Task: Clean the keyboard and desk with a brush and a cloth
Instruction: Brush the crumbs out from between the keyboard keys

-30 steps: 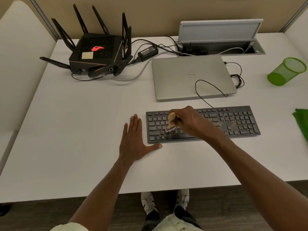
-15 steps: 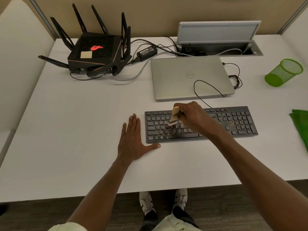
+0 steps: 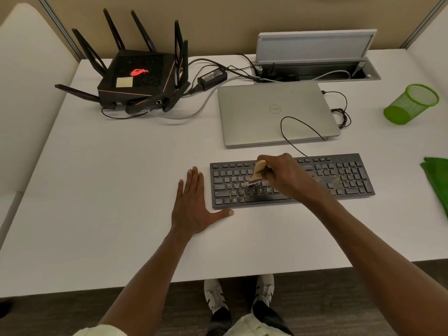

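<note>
A black keyboard (image 3: 344,175) lies on the white desk (image 3: 109,190), with yellowish crumbs scattered among its keys. My right hand (image 3: 286,175) is over the keyboard's middle, closed around a small wooden-handled brush (image 3: 258,169) whose bristles touch the letter keys. My left hand (image 3: 194,209) lies flat on the desk, fingers spread, with the thumb against the keyboard's front left corner. A green cloth (image 3: 436,180) lies at the desk's right edge, partly cut off by the frame.
A closed silver laptop (image 3: 274,112) sits just behind the keyboard, with a thin black cable looping over it. A black router (image 3: 138,81) with antennas stands at the back left, and a green mesh cup (image 3: 412,104) lies tipped at the right. An open cable box (image 3: 315,69) is at the back.
My right hand and the brush have shifted slightly up and to the right over the keys, then back down a little. The left hand has stayed put.
</note>
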Demonstrator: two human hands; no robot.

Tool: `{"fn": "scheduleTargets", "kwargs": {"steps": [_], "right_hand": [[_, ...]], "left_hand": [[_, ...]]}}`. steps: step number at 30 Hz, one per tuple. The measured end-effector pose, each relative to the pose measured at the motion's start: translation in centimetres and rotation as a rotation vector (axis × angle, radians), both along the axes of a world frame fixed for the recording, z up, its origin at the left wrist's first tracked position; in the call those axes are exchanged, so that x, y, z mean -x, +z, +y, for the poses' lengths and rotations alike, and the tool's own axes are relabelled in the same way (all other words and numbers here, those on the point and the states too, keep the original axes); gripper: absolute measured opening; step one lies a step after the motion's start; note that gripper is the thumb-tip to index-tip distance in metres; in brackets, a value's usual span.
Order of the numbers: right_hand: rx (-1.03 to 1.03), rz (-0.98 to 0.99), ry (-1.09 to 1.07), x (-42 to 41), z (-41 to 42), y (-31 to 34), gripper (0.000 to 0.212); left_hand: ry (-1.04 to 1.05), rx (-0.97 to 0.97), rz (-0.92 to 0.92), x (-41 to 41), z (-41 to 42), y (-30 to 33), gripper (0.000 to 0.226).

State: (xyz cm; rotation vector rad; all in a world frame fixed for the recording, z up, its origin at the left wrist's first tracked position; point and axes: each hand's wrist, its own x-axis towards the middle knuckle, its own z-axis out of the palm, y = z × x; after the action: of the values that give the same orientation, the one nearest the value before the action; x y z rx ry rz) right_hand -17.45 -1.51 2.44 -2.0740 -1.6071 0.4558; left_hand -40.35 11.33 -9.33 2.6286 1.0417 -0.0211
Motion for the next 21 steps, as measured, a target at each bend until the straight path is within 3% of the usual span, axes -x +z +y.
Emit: {"fn": "scheduleTargets", "kwargs": {"steps": [8,15,21], "right_hand": [[-0.068,0.011,-0.028,0.0,1.0,0.7,0.018],[0.033,-0.045,-0.015,0.4,0.2,0.1,0.014],[-0.073,-0.007,-0.125,2.0,2.3,0.6,0.007]], "left_hand": [[-0.002,-0.005,-0.004,0.0,0.0,0.1,0.146],[-0.005,0.006,-0.004,0.0,0.0,0.1,0.146],[-0.002,0.002,-0.004,0.0,0.0,0.1,0.145]]}}
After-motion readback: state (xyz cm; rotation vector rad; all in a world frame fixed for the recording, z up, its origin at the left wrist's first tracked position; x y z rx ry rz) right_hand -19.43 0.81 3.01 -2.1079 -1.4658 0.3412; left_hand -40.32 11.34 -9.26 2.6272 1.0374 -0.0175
